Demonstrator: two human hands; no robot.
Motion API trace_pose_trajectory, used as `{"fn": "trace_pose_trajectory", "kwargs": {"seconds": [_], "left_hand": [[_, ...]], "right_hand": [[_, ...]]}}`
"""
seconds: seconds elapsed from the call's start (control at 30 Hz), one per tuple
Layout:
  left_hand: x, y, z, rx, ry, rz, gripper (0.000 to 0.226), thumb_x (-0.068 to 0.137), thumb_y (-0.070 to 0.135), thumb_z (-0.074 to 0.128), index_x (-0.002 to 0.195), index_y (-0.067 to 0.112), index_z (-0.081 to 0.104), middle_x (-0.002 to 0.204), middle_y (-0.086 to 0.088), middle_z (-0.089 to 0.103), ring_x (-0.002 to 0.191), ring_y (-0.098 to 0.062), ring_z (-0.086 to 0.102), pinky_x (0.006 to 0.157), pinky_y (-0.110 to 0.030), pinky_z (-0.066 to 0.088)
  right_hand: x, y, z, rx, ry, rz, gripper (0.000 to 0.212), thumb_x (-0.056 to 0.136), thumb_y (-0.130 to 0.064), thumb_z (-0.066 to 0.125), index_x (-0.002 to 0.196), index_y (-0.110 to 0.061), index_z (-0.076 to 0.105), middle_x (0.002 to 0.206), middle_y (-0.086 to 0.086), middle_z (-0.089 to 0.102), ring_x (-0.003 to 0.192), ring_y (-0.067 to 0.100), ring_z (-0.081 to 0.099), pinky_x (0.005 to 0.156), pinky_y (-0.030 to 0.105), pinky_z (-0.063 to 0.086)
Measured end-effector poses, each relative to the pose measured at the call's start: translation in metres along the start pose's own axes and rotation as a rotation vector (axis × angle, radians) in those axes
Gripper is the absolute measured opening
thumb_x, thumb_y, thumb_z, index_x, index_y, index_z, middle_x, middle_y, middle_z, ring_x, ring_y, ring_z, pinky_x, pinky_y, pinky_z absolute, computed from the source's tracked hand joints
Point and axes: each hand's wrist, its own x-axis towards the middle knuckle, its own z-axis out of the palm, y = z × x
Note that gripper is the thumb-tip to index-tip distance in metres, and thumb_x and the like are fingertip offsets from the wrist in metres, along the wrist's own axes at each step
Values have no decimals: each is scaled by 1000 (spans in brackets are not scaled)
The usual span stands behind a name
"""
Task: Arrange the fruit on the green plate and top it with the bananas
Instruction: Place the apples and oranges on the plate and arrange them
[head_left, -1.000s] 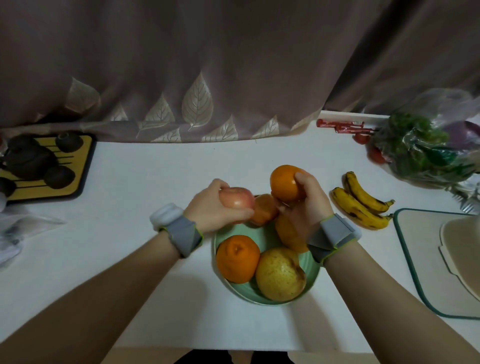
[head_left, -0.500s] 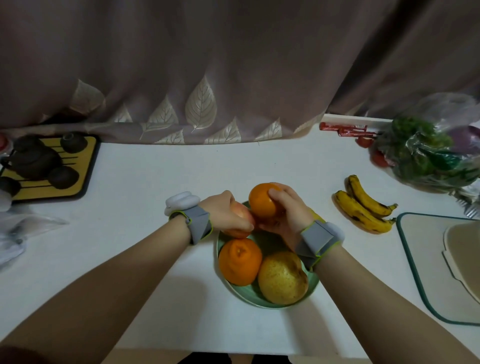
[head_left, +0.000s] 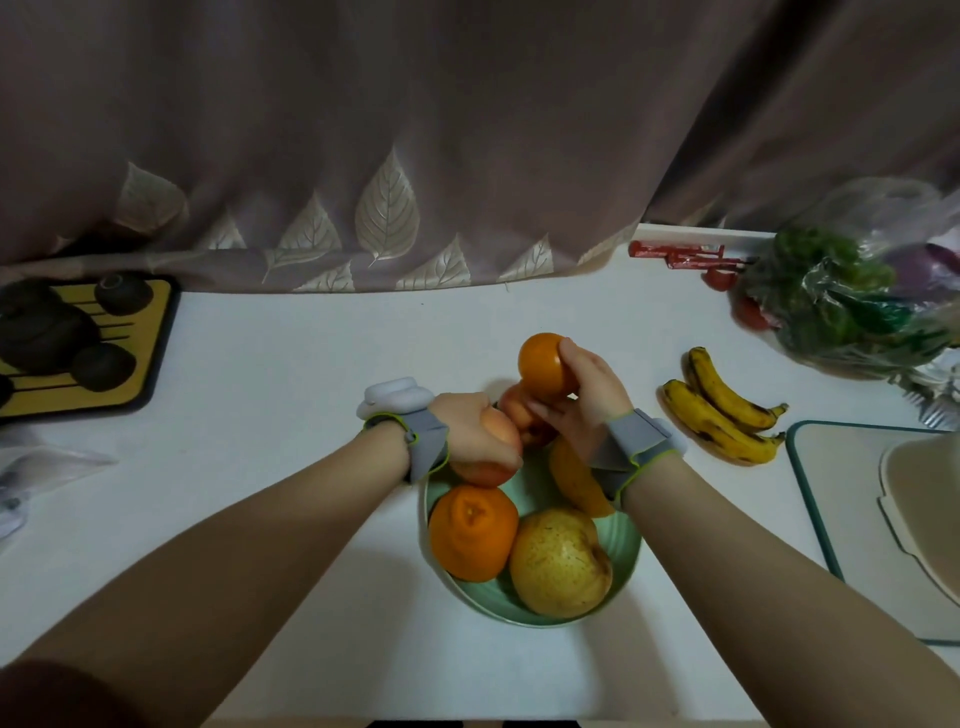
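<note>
The plate (head_left: 626, 540) sits on the counter (head_left: 291, 374), fruit in it. The bananas (head_left: 722, 405) lie to its right, a tray (head_left: 156, 332) far left. A bag (head_left: 852, 306) lies behind the bananas.

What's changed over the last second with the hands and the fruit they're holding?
The left hand has brought its apple down to the green plate's left rim and keeps its grip. The right hand dipped its orange toward the pile, then raised it again, still gripped. The ribbed orange, pear and bananas stayed put.
</note>
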Motion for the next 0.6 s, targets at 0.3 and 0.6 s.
{"fn": "trace_pose_trajectory", "kwargs": {"seconds": [0.3, 0.6], "left_hand": [[14, -2, 25, 190, 188, 22, 60, 60, 43, 74, 104, 12, 48, 107, -9, 48, 88, -30, 54, 63, -33, 35], [6, -8, 20, 270, 235, 85, 59, 62, 50, 68, 107, 18, 46, 110, -5, 50, 88, -31, 55, 63, -32, 35]], "right_hand": [[9, -4, -8, -816, 34, -430, 49, 85, -31, 61, 130, -21, 43, 128, 7, 54, 116, 27, 50, 101, 39, 39], [11, -2, -4, -1021, -65, -493, 55, 88, -32, 57, 136, -19, 34, 132, 14, 46, 117, 31, 48, 91, 28, 33]]}}
